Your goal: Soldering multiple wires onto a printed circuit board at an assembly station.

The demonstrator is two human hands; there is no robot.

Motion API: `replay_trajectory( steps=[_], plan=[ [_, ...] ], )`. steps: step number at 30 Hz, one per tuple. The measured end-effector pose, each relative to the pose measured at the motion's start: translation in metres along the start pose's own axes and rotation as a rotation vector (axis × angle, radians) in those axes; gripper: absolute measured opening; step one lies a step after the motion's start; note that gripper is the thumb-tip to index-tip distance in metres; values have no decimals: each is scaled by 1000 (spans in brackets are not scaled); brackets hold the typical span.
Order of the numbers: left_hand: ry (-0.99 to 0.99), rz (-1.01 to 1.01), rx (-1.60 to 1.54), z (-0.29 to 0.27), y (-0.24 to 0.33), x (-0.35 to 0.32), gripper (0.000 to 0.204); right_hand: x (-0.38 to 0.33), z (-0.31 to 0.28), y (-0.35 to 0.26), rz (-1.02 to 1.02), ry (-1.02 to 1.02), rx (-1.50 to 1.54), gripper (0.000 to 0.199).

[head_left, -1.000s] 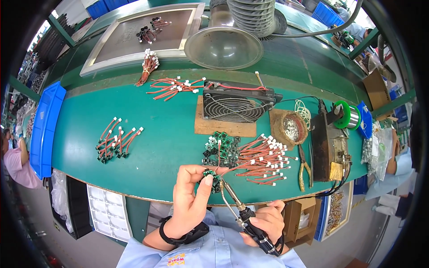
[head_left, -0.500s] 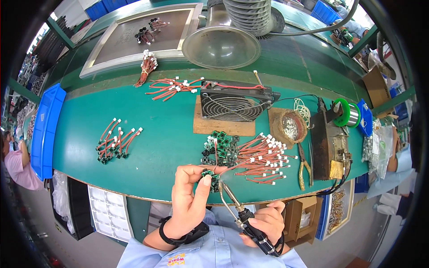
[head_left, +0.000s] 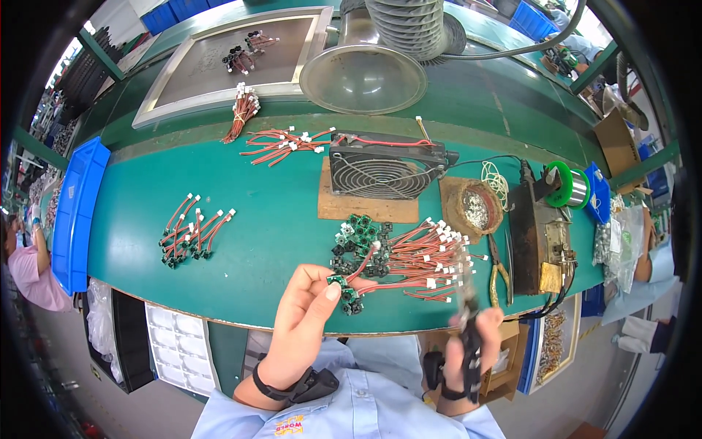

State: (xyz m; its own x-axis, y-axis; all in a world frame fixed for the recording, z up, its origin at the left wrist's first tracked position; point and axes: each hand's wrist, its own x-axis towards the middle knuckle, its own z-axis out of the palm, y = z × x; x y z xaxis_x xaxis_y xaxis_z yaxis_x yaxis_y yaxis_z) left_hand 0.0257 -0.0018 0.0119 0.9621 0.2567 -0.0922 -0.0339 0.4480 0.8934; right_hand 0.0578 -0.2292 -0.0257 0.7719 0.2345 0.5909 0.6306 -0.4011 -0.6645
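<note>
Near the front edge of the green table, my left hand [head_left: 301,311] pinches a small green circuit board [head_left: 337,281] between thumb and fingers. Red wires with white plugs run from the board area, one up and one to the right. More small dark-bodied boards [head_left: 353,303] show just beside the thumb, and whether I hold them too is unclear. My right hand [head_left: 479,347] is closed around a black-handled soldering iron [head_left: 470,333], raised and smeared by motion, apart from the board. Beyond my left hand lie a cluster of boards [head_left: 358,233] and a pile of wired leads [head_left: 428,252].
A black fan [head_left: 384,174] stands behind the boards. To the right are a tin pot of bright scraps [head_left: 479,208], pliers [head_left: 499,274], a soldering station [head_left: 537,238] and a solder spool [head_left: 569,185]. Finished-looking wired boards [head_left: 191,238] and a blue tray [head_left: 78,212] lie left.
My right hand has swung the soldering iron up and to the right, away from the board. The wires at the board have shifted, and my left hand has moved slightly left.
</note>
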Motion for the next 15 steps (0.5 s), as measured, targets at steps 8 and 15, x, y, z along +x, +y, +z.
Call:
replay_trajectory(
  steps=[8, 15],
  plan=[
    [-37, -12, -135, -25, 11, 1, 13, 32, 15, 32, 368, 140, -183, 38],
    [334, 22, 228, -133, 42, 18, 10, 16, 12, 24, 359, 55, 94, 31]
  ],
)
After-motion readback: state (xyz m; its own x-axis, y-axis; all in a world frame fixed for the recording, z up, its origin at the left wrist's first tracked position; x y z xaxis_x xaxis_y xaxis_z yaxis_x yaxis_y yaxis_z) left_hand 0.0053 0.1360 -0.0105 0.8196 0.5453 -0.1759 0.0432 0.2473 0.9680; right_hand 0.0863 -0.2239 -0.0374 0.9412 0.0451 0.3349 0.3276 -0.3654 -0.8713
